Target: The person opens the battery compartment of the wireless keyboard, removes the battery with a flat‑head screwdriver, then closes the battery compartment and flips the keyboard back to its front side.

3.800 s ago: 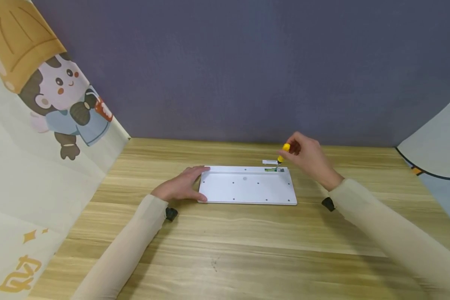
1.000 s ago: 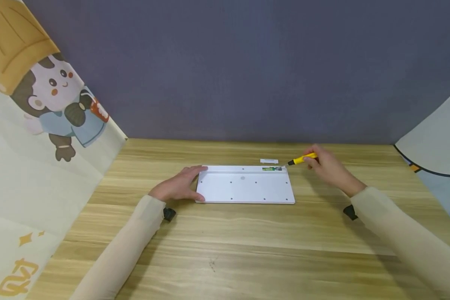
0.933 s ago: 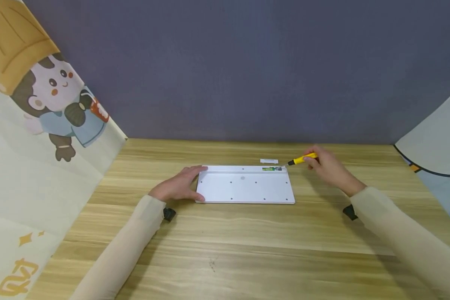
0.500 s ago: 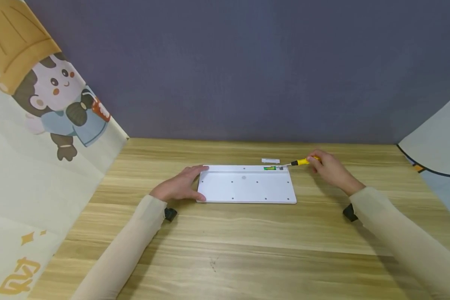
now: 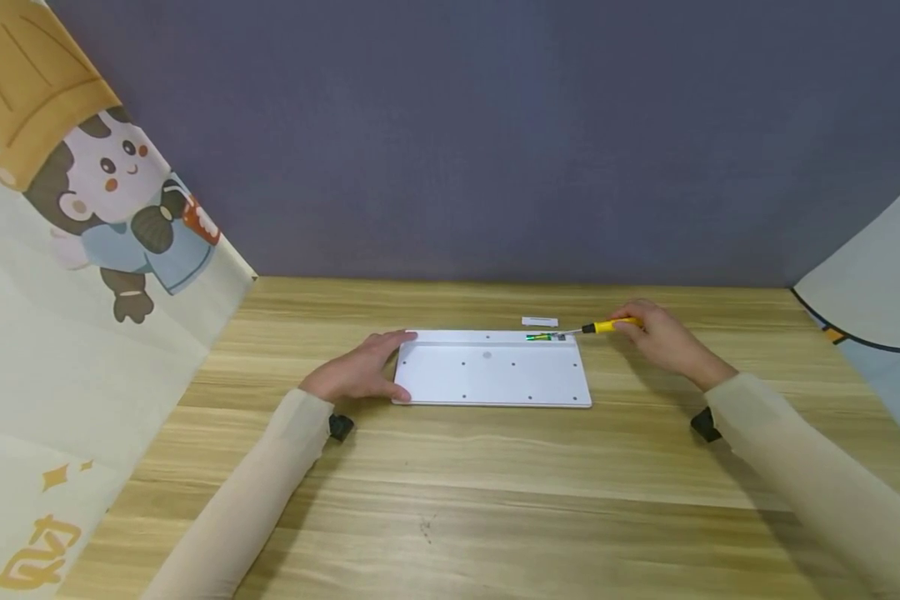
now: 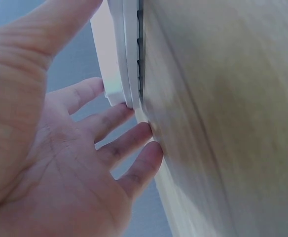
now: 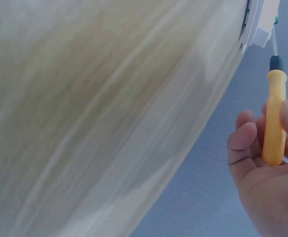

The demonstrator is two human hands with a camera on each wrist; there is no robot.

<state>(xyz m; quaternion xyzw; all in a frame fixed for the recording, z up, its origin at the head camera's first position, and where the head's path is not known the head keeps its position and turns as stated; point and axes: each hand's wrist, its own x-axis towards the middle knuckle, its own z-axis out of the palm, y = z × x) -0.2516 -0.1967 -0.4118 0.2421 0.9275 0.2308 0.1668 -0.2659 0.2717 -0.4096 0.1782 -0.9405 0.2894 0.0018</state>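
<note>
A white keyboard (image 5: 487, 379) lies underside up on the wooden table, with small screw heads across its back. In its far right corner is an uncovered battery slot holding a green battery (image 5: 537, 337). My left hand (image 5: 360, 369) spans the keyboard's left end, thumb at the near corner and index finger at the far one. The left wrist view shows its fingers (image 6: 119, 116) spread and nearly straight against the edge. My right hand (image 5: 663, 337) grips a yellow-handled screwdriver (image 5: 612, 325), slanted low from the right. The screwdriver's metal shaft reaches into the slot beside the battery.
A small white battery cover (image 5: 540, 322) lies just behind the keyboard's far edge. The wooden table (image 5: 450, 483) ends at a dark blue-grey back panel (image 5: 450, 142). A cartoon-printed cloth (image 5: 135, 208) borders the left side.
The screwdriver has gone from nearly upright over the slot to a low slant from the right. My right hand has shifted right and down with it. The left hand stays at the keyboard's end.
</note>
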